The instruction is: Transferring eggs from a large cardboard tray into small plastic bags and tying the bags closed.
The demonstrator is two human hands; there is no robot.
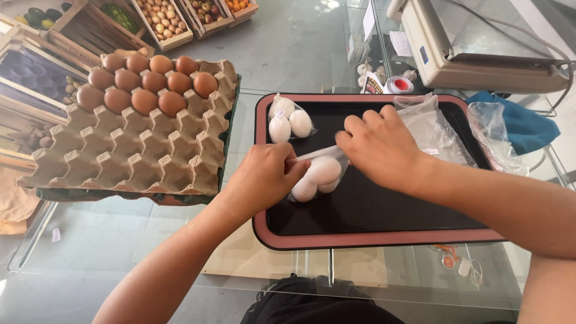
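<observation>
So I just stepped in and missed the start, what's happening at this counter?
A person is bagging white eggs over a black tray on a glass counter. The left hand and right hand pull at the neck of a clear bag of eggs. Another filled bag lies behind it. A cardboard egg flat with brown eggs sits to the left.

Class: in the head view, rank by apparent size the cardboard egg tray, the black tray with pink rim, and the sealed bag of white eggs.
1. Cardboard egg tray and black tray with pink rim: look alike, unranked.
2. Sealed bag of white eggs: smallest.
</observation>
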